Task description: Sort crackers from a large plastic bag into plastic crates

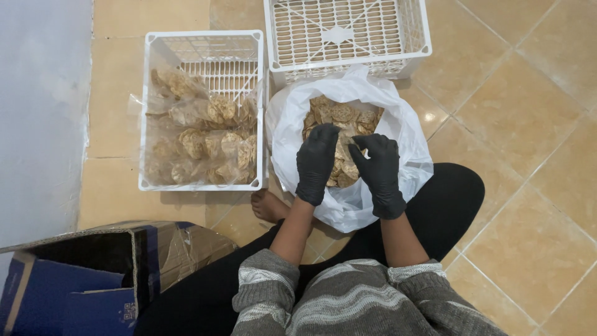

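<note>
Both gloved hands, left hand [316, 163] & right hand [379, 167], fingers curled in cracker bag [373, 99].

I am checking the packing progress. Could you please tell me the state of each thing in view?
Left hand: gloved, inside the bag on the crackers.
Right hand: gloved, gripping crackers.
White plastic bag: open, holds loose round crackers.
Left white crate: upright, partly filled with clear packed bags.
Far white crate: empty.
Cardboard box: open, on its side.
</note>
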